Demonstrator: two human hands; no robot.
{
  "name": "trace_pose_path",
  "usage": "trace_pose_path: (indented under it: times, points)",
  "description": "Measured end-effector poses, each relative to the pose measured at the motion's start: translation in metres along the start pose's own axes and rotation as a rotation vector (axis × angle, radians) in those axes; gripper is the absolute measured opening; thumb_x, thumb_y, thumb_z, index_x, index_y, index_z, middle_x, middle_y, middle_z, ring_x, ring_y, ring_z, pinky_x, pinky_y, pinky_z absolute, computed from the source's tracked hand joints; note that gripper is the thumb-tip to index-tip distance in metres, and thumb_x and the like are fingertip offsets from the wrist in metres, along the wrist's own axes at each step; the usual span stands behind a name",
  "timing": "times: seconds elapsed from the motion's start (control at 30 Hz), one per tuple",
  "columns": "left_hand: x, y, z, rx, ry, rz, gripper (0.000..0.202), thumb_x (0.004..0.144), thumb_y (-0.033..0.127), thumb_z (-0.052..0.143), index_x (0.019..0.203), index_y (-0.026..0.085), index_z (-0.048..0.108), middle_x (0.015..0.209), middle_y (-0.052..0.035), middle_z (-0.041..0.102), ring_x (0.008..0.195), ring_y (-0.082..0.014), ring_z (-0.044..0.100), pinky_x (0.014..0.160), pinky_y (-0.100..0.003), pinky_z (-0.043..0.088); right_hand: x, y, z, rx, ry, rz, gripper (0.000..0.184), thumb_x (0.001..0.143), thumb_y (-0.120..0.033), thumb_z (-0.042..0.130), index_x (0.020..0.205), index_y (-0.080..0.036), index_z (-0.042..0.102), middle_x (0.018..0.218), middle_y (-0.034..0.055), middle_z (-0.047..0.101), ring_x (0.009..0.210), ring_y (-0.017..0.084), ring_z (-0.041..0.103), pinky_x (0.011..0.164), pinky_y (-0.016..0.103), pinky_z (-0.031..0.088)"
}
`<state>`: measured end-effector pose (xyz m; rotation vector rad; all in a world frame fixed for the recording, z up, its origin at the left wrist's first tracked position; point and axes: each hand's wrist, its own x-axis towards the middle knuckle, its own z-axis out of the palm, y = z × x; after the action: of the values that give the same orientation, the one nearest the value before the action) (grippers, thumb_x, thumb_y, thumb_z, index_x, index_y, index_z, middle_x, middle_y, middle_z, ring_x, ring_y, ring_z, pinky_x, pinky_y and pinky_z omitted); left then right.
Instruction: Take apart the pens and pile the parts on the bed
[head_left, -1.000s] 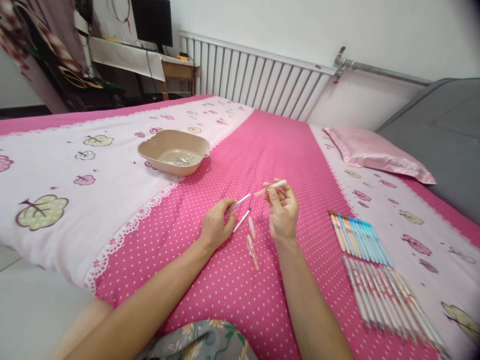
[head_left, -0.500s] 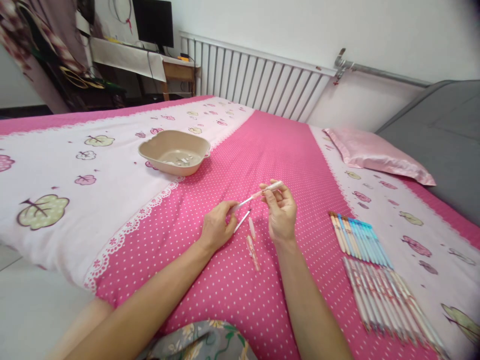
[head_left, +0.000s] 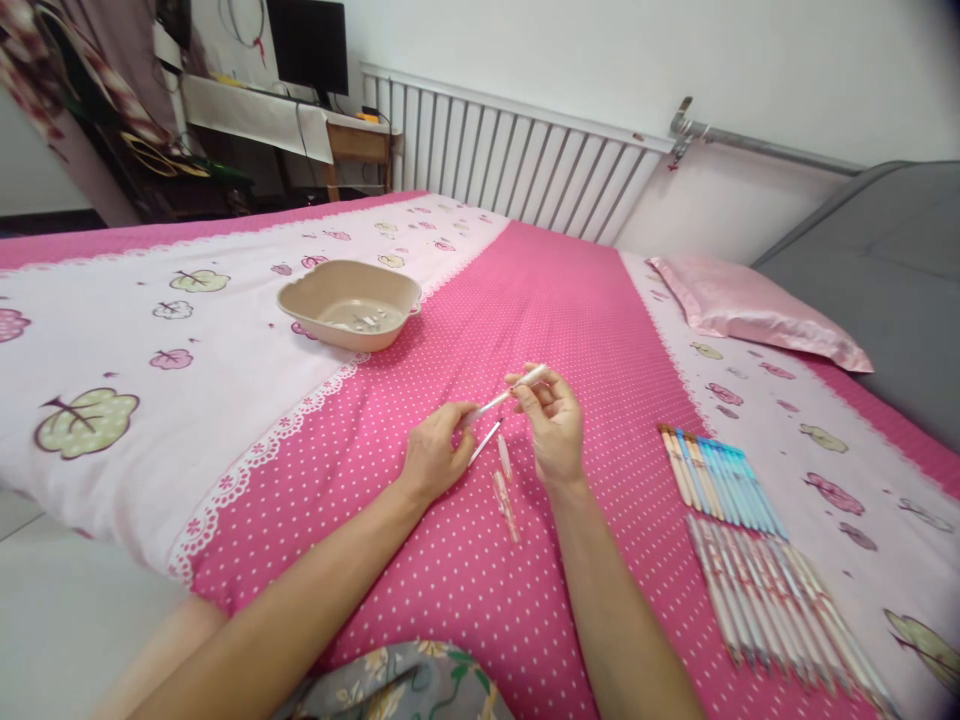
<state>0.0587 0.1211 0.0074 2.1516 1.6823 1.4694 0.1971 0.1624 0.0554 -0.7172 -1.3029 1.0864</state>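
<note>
My left hand point(head_left: 439, 447) is closed, pinching the lower end of a slim white-and-pink pen point(head_left: 495, 402). The fingers of my right hand point(head_left: 556, 420) are closed around its upper end, where a pale, cap-like piece point(head_left: 534, 375) sticks out past them. Fingers partly hide how the two parts join. Just right of my left hand lies a thin white pen refill point(head_left: 486, 443) with a dark tip. Beside it on the pink dotted bedspread rest a small pale pink pen cap point(head_left: 505, 457) and a clear pen barrel with pink print point(head_left: 506, 507).
A beige plastic basin point(head_left: 349, 335) holding small pale pieces stands at upper left. On the right lie a row of blue and tan pens point(head_left: 724, 480) and a row of pale pink-printed pens point(head_left: 784, 605). A pink pillow point(head_left: 757, 310) is farther back.
My right hand has shifted slightly left, closer to my left hand, so less of the pen shows between them. The left hand and the loose parts stay put.
</note>
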Motion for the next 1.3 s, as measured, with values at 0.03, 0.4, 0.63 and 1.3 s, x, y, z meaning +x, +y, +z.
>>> trace_pose_path:
  times: [0.03, 0.4, 0.63, 1.3]
  points:
    - [0.0000, -0.0001, 0.0002, -0.002, -0.001, 0.000, 0.028, 0.074, 0.011, 0.045, 0.101, 0.018, 0.052, 0.084, -0.0027, 0.061, 0.076, -0.0141, 0.056, 0.069, -0.026, 0.045, 0.0001, 0.0004, -0.0001, -0.006, -0.004, 0.000, 0.024, 0.076, -0.026, 0.057, 0.099, -0.021, 0.052, 0.094, 0.0043, 0.064, 0.090, 0.015, 0.060, 0.075, 0.030, 0.048]
    - [0.0001, 0.0007, 0.0006, -0.011, 0.008, 0.005, 0.030, 0.074, 0.011, 0.045, 0.102, 0.018, 0.052, 0.081, -0.0020, 0.060, 0.071, -0.0130, 0.056, 0.066, -0.025, 0.045, -0.0011, 0.0052, 0.0020, 0.025, -0.038, 0.058, 0.025, 0.075, -0.026, 0.059, 0.099, -0.021, 0.052, 0.093, 0.0048, 0.066, 0.087, 0.015, 0.061, 0.066, 0.026, 0.047]
    - [-0.0004, -0.0005, 0.0015, -0.021, 0.007, 0.003, 0.029, 0.075, 0.013, 0.044, 0.102, 0.018, 0.052, 0.080, -0.0020, 0.060, 0.071, -0.0129, 0.056, 0.066, -0.026, 0.046, -0.0007, 0.0049, 0.0012, 0.000, -0.045, 0.060, 0.026, 0.075, -0.028, 0.058, 0.100, -0.021, 0.051, 0.095, 0.0057, 0.065, 0.088, 0.015, 0.060, 0.065, 0.027, 0.048]
    - [0.0005, -0.0005, 0.0022, -0.080, -0.024, 0.011, 0.031, 0.075, 0.011, 0.045, 0.104, 0.017, 0.051, 0.088, -0.0044, 0.062, 0.073, -0.0130, 0.056, 0.069, -0.026, 0.047, -0.0010, 0.0080, 0.0017, -0.079, -0.171, 0.127, 0.030, 0.076, -0.027, 0.058, 0.105, -0.020, 0.052, 0.089, 0.0049, 0.064, 0.079, 0.014, 0.060, 0.069, 0.027, 0.048]
